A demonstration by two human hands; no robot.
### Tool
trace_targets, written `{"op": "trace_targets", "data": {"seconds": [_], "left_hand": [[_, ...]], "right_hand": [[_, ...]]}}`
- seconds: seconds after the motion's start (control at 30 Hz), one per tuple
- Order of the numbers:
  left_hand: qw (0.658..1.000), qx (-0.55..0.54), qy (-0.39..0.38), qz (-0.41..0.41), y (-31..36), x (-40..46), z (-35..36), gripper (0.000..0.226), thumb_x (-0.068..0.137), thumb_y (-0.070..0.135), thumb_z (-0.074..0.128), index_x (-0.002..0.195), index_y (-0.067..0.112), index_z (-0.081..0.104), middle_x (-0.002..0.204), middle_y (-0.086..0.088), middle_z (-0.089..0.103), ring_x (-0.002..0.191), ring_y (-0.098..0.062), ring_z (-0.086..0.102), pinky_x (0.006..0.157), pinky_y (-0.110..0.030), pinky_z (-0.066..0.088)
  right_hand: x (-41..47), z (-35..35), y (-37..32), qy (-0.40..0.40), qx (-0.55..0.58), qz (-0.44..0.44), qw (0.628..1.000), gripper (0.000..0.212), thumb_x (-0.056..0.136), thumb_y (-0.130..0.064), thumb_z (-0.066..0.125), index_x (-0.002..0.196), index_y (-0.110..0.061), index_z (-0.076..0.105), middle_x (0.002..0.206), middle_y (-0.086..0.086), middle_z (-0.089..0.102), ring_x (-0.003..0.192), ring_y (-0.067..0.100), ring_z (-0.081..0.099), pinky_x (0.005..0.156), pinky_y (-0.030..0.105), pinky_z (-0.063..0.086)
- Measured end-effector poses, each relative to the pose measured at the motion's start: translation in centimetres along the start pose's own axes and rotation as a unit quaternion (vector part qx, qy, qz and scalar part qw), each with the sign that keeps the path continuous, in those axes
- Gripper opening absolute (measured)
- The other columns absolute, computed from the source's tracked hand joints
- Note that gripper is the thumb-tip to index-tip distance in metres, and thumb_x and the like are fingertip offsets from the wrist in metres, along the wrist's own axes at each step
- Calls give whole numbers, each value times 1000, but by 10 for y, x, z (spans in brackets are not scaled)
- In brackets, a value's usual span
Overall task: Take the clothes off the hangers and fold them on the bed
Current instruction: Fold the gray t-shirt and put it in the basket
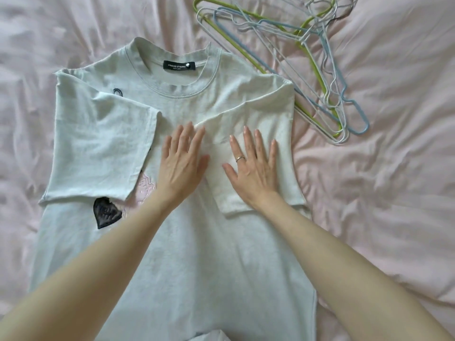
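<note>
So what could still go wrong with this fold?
The right sleeve is folded in and held flat by both open hands, left hand and right hand; once they lift, it may spring back or crease. The left sleeve lies folded with nothing on it and could shift. The hangers lie close by the shirt's shoulder and might snag it.

Open pink sheet to the right and far left gives room to pass; the heap of hangers (wire, tangled) blocks the upper right, just beside the T-shirt shoulder.
</note>
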State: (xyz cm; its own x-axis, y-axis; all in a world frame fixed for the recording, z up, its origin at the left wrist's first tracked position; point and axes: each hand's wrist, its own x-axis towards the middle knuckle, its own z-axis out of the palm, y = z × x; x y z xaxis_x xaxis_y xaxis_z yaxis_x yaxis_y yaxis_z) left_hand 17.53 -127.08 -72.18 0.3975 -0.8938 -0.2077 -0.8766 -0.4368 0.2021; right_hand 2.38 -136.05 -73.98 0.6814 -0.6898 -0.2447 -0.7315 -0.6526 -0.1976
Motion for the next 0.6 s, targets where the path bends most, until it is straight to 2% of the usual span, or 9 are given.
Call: {"op": "trace_targets", "data": {"seconds": [0.07,0.17,0.27,0.33,0.43,0.5,0.6], "left_hand": [[999,-10,-37,-24,1,-23,5,58,97,37,38,149,18,23,157,-13,13,145,-32,7,116,-48,7],[997,-9,-70,-36,4,-67,10,62,91,44,20,147,18,30,156,-13,17,145,-33,10,116,-50,7],[997,-4,-72,-40,7,-113,15,62,91,44,19,144,17,36,155,-12,23,144,-33,16,115,-51,11],[995,-14,-85,-49,12,-138,19,64,90,44,18,145,17,35,155,-11,23,144,-31,14,116,-49,9],[993,-34,-99,-54,17,-173,16,65,88,46,13,145,21,33,156,-9,20,146,-29,9,116,-48,2],[995,-30,-84,-46,9,-194,14,56,92,42,20,140,22,39,155,-12,23,144,-32,13,114,-53,5],[995,-2,-36,-88,-24,-217,10,43,96,28,43,138,20,41,154,-15,23,143,-36,14,110,-61,5]], "right_hand": [[-23,6,-3,-15,-2,2,1000,64,88,-52,25,144,-22,37,153,9,30,142,30,26,113,57,13],[-64,9,0,-42,-20,1,999,62,88,-49,25,142,-21,41,151,8,34,140,29,31,111,54,10],[-105,11,7,-66,-37,11,997,62,88,-48,26,140,-21,43,150,9,36,138,29,34,109,52,11],[-127,11,10,-87,-33,20,995,64,87,-48,25,139,-19,45,149,10,37,138,29,34,109,52,12],[-164,11,13,-100,-11,56,993,71,85,-53,14,147,-23,29,157,5,17,146,24,13,114,48,-1],[-190,10,18,-58,49,134,988,68,89,-51,25,149,-20,23,158,7,13,146,25,10,116,45,2],[-219,4,27,-4,152,243,958,66,93,-36,52,147,-9,26,153,15,25,141,29,21,114,39,15]]}}
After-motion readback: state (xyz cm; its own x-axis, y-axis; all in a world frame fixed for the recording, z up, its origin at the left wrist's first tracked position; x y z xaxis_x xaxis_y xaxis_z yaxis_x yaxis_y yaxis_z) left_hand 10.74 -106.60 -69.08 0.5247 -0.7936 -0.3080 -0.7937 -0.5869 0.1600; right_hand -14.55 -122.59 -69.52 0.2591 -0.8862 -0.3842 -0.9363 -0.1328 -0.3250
